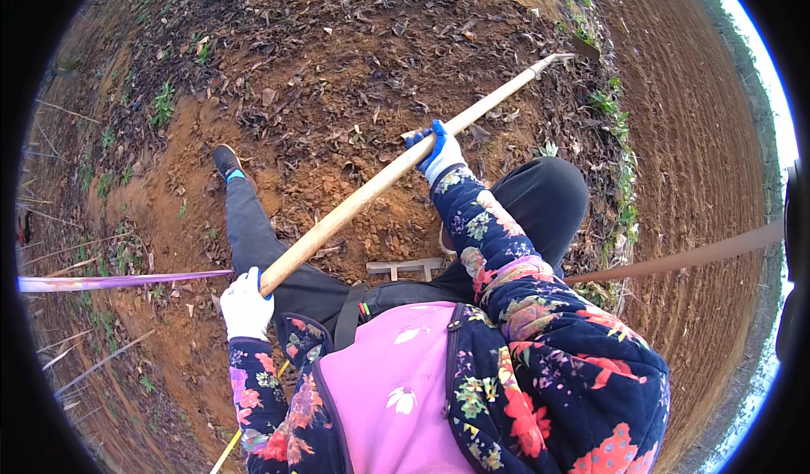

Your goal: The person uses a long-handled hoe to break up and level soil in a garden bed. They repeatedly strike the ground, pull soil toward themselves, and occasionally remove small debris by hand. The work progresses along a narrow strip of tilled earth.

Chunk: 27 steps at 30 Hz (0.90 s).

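A long pale wooden tool handle (354,209) runs diagonally across the head view. My left hand (247,304), in a white and blue work glove, grips its thick lower end beside my thigh. Farther up the shaft my right hand (436,149), gloved alike, is closed around it. At the handle's far end, upper right, a hoe's metal blade (587,48) meets the leaf litter by a strip of green weeds; part of the blade is hard to make out. Loose reddish soil (386,227) lies beneath the shaft.
A small wooden frame-like piece (405,266) lies between my legs. My left foot (226,161) is stretched out on the slope; my right knee (550,186) is bent. A purple strap (126,280) and a brown strap (683,260) extend sideways. Furrowed soil (690,145) lies right.
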Motion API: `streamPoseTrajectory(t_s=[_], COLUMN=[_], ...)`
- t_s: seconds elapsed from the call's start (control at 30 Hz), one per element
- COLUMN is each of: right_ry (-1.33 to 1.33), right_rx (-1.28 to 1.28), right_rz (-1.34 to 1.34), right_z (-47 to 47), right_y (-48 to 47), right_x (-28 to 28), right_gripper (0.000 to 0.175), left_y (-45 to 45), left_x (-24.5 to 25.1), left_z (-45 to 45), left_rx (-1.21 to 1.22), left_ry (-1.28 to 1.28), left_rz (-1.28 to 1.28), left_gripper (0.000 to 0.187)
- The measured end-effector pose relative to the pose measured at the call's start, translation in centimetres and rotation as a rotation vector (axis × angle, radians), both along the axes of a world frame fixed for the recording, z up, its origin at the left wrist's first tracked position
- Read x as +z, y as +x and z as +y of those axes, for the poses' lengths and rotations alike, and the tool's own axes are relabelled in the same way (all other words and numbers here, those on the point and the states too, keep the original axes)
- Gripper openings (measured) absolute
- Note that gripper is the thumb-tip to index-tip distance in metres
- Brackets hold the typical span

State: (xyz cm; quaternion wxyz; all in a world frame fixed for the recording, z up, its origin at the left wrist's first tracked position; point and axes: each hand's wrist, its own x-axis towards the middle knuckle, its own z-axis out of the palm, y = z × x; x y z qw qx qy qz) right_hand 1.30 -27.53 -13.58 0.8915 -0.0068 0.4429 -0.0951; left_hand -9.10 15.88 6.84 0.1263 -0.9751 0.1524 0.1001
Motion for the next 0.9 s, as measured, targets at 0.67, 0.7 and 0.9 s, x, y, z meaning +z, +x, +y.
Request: streamPoseTrajectory(t_s=[0.67, 0.7, 0.9], right_ry=[-0.302, -0.308, -0.343], right_rx=[0.619, 0.632, 0.594], right_rz=[0.304, 0.328, 0.301], right_z=[8.1, 8.1, 8.4], right_y=[-1.0, -1.0, -1.3], right_x=[-5.1, -5.0, -4.4], right_gripper=[0.042, 0.042, 0.049], left_y=[-4.1, -4.1, -4.2], left_x=[-2.1, -2.1, -2.4], left_z=[5.1, 5.1, 5.3], left_rx=[0.235, 0.232, 0.231], left_ry=[0.071, 0.059, 0.028], left_rz=[0.125, 0.118, 0.100], left_gripper=[0.038, 0.038, 0.037])
